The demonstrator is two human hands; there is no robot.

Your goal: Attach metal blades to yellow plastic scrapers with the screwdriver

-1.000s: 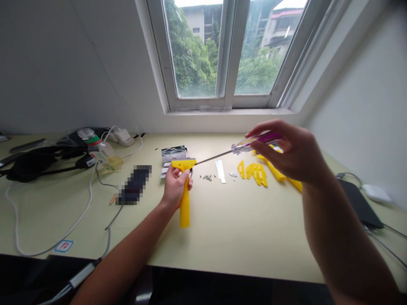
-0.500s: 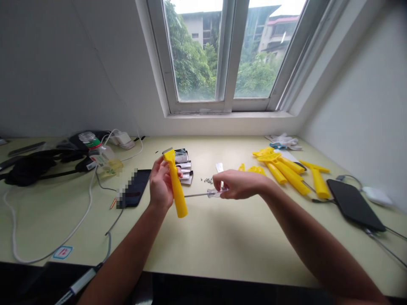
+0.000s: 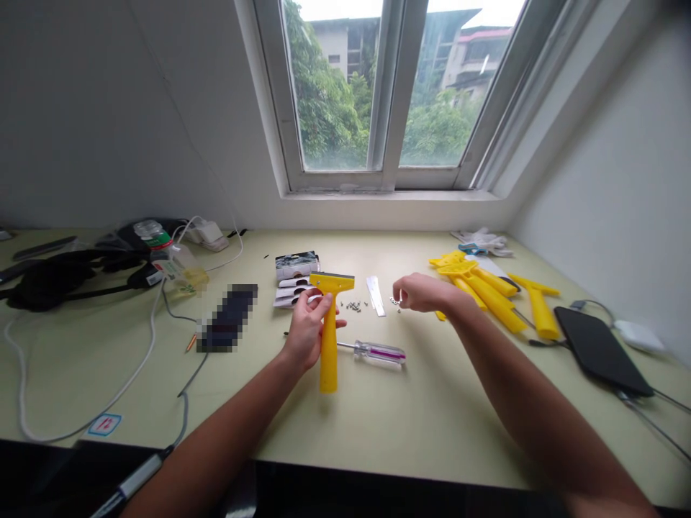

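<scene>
My left hand (image 3: 306, 334) is closed around a yellow scraper (image 3: 329, 345), a T-shaped tool held upright with its wide head at the top. Behind the scraper's handle, a screwdriver (image 3: 379, 352) with a clear and purple grip lies on the table. To the right, my right hand (image 3: 424, 293) reaches down to the tabletop with its fingertips together, beside some small metal pieces (image 3: 396, 301). What its fingers pinch, if anything, is hidden. Several small screws (image 3: 354, 306) lie between the hands, close to flat metal blades (image 3: 376, 296).
Small boxes (image 3: 296, 266) stand behind my left hand. Yellow scraper parts (image 3: 497, 302) are piled at right, by a black phone (image 3: 603, 350) and white gloves (image 3: 483, 242). A bottle (image 3: 175, 262), cables and a dark, partly blurred device (image 3: 229, 316) occupy the left.
My right hand has let go of the screwdriver, which now lies on the table, and moved right to the small metal pieces. My left hand has brought the scraper rightward and turned its head to face me.
</scene>
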